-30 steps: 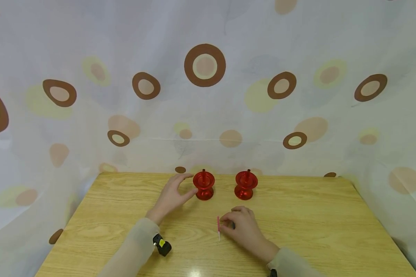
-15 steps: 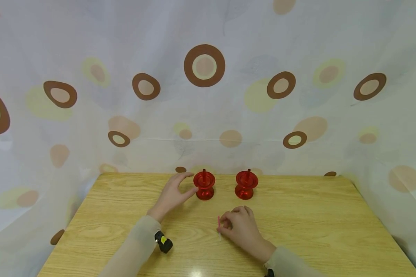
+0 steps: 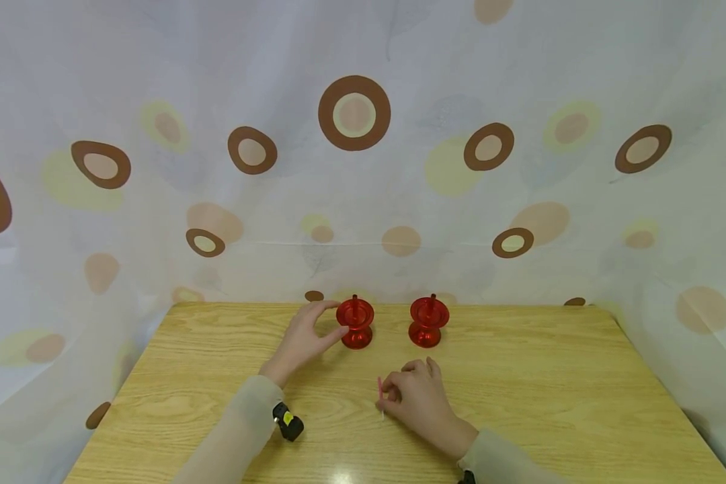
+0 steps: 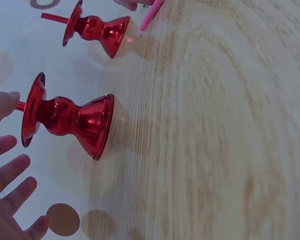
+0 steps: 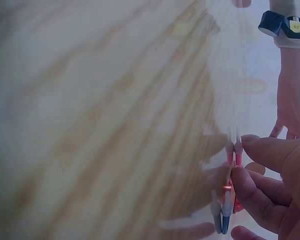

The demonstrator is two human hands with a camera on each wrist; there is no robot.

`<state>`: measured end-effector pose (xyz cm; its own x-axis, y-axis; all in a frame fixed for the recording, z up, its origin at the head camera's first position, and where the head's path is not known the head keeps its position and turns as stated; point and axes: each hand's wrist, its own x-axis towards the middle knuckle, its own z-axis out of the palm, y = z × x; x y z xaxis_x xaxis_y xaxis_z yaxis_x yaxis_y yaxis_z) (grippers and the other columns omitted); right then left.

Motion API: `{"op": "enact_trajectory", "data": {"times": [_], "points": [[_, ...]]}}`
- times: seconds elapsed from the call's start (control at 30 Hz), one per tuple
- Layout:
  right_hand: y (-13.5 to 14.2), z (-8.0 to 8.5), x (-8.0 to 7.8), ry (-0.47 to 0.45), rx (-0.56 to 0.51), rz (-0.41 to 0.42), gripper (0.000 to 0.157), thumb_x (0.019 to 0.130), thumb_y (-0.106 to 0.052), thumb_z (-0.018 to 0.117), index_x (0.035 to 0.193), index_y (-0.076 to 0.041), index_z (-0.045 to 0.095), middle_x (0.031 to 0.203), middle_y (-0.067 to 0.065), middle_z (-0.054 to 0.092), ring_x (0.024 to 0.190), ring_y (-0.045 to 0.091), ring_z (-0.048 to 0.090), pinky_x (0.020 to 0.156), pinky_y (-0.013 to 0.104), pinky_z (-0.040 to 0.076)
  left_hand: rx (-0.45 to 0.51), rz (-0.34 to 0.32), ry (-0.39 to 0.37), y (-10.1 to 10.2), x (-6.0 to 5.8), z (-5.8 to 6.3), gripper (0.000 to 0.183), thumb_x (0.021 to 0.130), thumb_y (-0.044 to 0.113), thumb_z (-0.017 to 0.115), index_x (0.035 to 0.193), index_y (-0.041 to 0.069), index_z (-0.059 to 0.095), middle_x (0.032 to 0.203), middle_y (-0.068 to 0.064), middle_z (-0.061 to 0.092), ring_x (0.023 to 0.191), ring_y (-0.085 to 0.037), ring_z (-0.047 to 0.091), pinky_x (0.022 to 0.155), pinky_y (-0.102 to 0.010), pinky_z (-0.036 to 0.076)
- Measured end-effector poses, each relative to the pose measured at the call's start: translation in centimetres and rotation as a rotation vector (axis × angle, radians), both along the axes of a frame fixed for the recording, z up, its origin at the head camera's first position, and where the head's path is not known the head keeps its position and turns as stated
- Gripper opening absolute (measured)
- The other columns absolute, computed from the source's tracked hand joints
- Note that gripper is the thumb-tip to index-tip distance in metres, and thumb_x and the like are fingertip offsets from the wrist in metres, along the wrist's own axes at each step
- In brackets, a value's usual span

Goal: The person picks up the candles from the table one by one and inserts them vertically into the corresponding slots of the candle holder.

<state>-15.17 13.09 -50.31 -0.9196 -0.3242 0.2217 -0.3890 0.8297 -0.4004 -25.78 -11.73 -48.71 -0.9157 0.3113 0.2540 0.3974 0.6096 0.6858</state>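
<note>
Two shiny red metal candle holders, each with a thin red rod rising from its dish, stand upright: a left holder (image 3: 357, 336) and a right holder (image 3: 427, 333). My left hand (image 3: 300, 341) is at the left holder, thumb and index finger spread at either side of its dish, other fingers extended. With thumb and index finger, my right hand (image 3: 420, 402) pinches a slim pink stick (image 3: 380, 386) with a pale tapered tip, low over the table. In the right wrist view a dark blue stick (image 5: 225, 221) with a greyish tip shows near that hand's lower fingers.
The wooden table (image 3: 544, 396) reaches back to a pale curtain (image 3: 363, 202) with brown rings and beige spots, which also closes in both sides. A black wrist camera (image 3: 288, 422) sits on the left sleeve.
The fingertips of my right hand have closed in to the left onto the pink stick, covering part of it. My left hand has barely moved; the candle holders stay put.
</note>
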Motion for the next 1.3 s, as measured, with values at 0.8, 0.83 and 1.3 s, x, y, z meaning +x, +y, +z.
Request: {"op": "enact_trajectory", "data": {"times": [0.8,0.83,1.3], "points": [[-1.2,0.5,-0.1,0.014,0.046,0.034,0.027,0.082,-0.019,0.088,0.066,-0.023,0.067,0.06,-0.019,0.052,0.1,0.028,0.059,0.107,0.081,0.027,0.034,0.011,0.012,-0.7,0.0,-0.7,0.054,0.094,0.039,0.077,0.139,0.013,0.064,0.144,-0.01,0.062,0.141,-0.036,0.048,0.117,-0.059,0.036],[-1.2,0.5,-0.1,0.014,0.036,0.037,0.026,0.082,-0.018,0.087,0.067,-0.023,0.067,0.06,-0.019,0.051,0.101,0.028,0.059,0.106,0.082,0.027,0.034,0.012,0.013,-0.7,0.0,-0.7,0.053,0.094,0.039,0.077,0.139,0.013,0.064,0.144,-0.01,0.062,0.141,-0.036,0.048,0.117,-0.059,0.036],[-0.6,0.6,-1.2,0.016,-0.124,0.048,0.015,0.083,-0.015,0.085,0.076,-0.022,0.073,0.076,-0.015,0.068,0.115,0.034,0.063,0.109,0.079,0.028,0.091,0.009,-0.026,-0.6,-0.1,-0.9,0.054,0.094,0.036,0.077,0.14,0.009,0.065,0.144,-0.01,0.062,0.142,-0.036,0.047,0.117,-0.06,0.036]]}}
